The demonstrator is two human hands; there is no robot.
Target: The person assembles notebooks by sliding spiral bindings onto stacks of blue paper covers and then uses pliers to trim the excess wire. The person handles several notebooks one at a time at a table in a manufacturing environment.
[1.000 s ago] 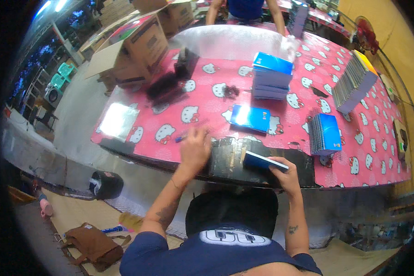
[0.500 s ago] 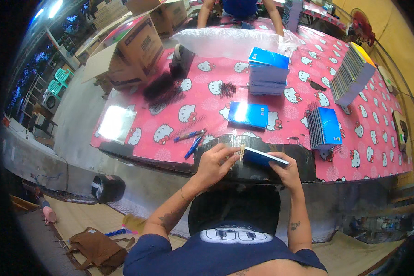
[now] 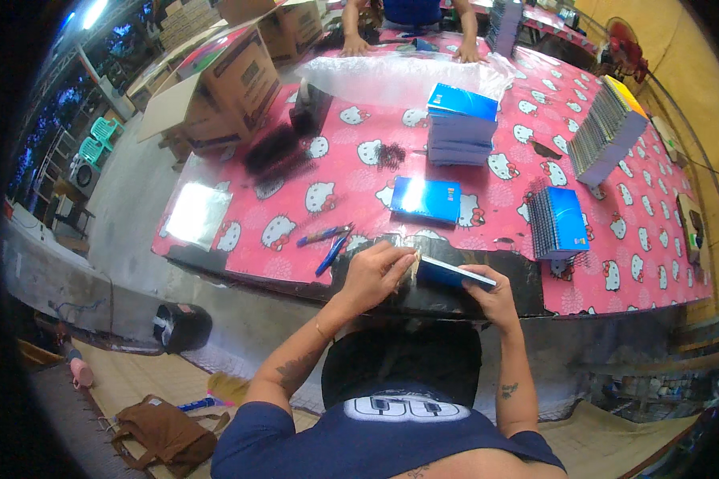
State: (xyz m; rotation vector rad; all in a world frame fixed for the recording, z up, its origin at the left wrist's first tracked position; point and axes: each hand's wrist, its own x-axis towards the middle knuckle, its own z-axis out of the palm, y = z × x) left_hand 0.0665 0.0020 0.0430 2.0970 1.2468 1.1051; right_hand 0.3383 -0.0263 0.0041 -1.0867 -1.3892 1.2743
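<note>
My right hand (image 3: 491, 297) grips a blue-covered notebook (image 3: 446, 273) by its right end, tilted over the black patch at the table's near edge. At the notebook's left end, my left hand (image 3: 381, 275) is closed, thumb and fingers pinched together. What they pinch is too small to make out. A small tan piece (image 3: 415, 262) shows beside those fingertips. Just beyond lies another blue notebook (image 3: 425, 199), flat on the pink patterned cloth. Two blue pen-like tools (image 3: 332, 249) rest left of my left hand.
Notebook stacks stand on the table: a tall blue one (image 3: 460, 128), a spiral-bound one (image 3: 558, 223) and a yellow-topped one (image 3: 611, 132). Black wire coils (image 3: 276, 156) and an open carton (image 3: 230, 88) are at left. Opposite, a person's hands (image 3: 467, 53) rest by clear plastic sheeting (image 3: 407, 76).
The other person's hands have come down flat, and the plastic sheeting lies lower. My hands keep nearly the same place at the notebook. The whole view has shifted slightly.
</note>
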